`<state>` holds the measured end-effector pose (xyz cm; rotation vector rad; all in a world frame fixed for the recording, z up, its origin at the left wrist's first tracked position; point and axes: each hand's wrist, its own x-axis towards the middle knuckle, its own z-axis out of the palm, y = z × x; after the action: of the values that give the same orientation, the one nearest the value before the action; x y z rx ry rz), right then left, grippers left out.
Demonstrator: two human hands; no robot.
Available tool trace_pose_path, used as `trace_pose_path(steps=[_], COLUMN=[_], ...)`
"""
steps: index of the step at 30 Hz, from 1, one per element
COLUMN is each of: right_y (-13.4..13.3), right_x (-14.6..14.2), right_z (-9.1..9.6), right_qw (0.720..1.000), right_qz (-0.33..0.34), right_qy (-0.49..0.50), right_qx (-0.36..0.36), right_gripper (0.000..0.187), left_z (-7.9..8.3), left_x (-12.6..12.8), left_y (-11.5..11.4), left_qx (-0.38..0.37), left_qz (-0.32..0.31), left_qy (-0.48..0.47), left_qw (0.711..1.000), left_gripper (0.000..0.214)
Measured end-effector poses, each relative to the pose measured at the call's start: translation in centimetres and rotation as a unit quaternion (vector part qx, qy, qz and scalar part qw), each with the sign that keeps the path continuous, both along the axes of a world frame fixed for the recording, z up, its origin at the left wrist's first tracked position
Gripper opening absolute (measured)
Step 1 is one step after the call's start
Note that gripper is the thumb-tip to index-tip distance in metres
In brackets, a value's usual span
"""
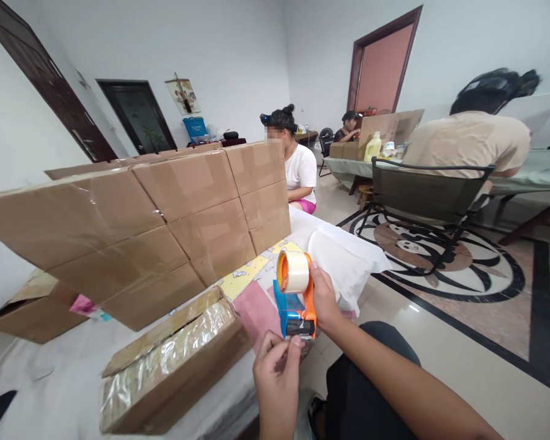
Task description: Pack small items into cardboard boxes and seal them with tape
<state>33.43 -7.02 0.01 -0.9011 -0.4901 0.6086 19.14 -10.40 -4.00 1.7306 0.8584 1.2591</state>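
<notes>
My right hand (326, 299) is wrapped around an orange and blue tape dispenser (308, 305) from its right side. A roll of packing tape (297, 272) sits at the top of the dispenser, and a black roller is at its lower end. Just below that roller, my left hand (277, 373) is closed in a pinch of thumb and fingers on what looks like the clear end of the tape. To the left of both hands lies a long cardboard box (197, 373), its top flaps nearly meeting and clear plastic or tape shining along them.
Stacked cardboard boxes (206, 214) form a wall on the cloth-covered table (325, 244). An open carton (36, 311) stands at the far left. A person in white (302, 168) sits beyond the stack. Another person sits in a chair (426, 189) at right; a third is farther back.
</notes>
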Motion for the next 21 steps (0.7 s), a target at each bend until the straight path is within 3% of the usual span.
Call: trace_pose_path(steps=[8,21], right_y=[-0.9,-2.0], right_x=[-0.3,-0.9], right_z=[0.5,0.6], right_qw=[0.999,0.997], right_qz=[-0.031,0.003], right_qy=[0.01,0.056], right_qx=[-0.03,-0.06], right_gripper=[0.044,0.044], left_z=[-0.2,-1.3], left_x=[-0.2,-0.5], left_y=[-0.4,-0.6], left_qx=[-0.001,0.032], left_qz=[-0.035,-0.059], left_qy=[-0.004,-0.016], left_qw=[0.999,0.998], left_gripper=[0.041,0.035])
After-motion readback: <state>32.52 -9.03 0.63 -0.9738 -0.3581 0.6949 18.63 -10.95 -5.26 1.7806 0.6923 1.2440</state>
